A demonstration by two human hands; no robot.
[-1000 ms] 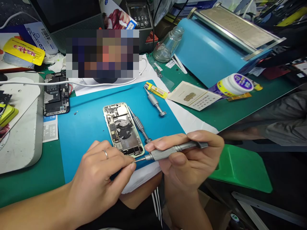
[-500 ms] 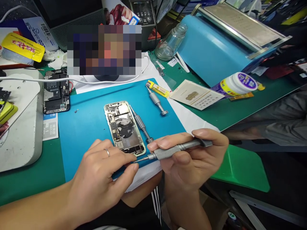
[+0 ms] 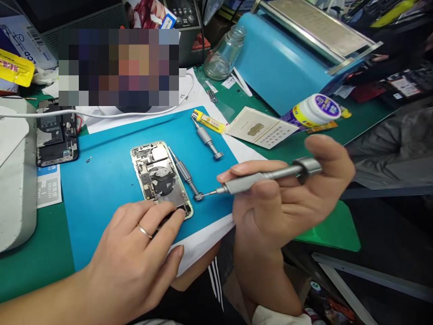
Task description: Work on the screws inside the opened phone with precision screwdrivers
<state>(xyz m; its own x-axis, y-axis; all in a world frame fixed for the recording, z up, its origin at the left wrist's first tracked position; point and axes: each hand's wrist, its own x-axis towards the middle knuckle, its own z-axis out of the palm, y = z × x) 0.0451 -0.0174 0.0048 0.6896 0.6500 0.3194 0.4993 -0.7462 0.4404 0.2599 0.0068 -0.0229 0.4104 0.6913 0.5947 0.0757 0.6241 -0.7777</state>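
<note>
The right hand [image 3: 287, 207] has thumb and fingers clamped on a grey screwdriver [image 3: 260, 177]. It is held above the blue mat's [image 3: 104, 189] right edge, its long axis running left-right, tip pointing left (cap end slightly higher). The tip sits just beside the cap of a second screwdriver [image 3: 185, 176], which lies along the right edge of the opened phone [image 3: 157, 174]. The phone's long axis runs near-far. The left hand [image 3: 135, 253] lies flat, fingers loosely apart, fingertips on the phone's near end. Bare mat lies left of the phone.
</note>
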